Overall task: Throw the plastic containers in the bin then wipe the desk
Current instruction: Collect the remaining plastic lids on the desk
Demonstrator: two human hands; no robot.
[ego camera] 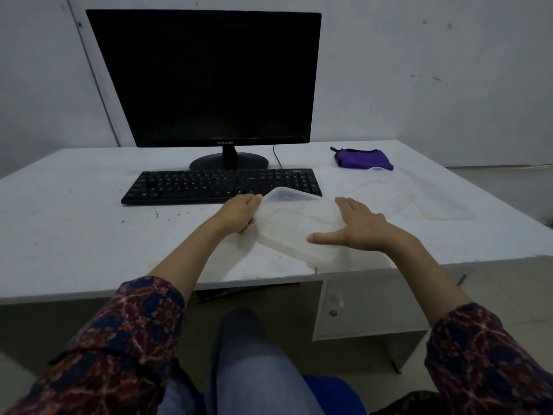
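The left hand (239,215) is gripping the tub (299,226) just before the keyboard (221,185) with curled fingers while the right hand (359,227) is pressing flat, fingers straight, so the slick tub is probably risking sliding off the surface (89,235).

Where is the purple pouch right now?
In the head view, the purple pouch lies on the far right of the desk, right of the monitor and keyboard.
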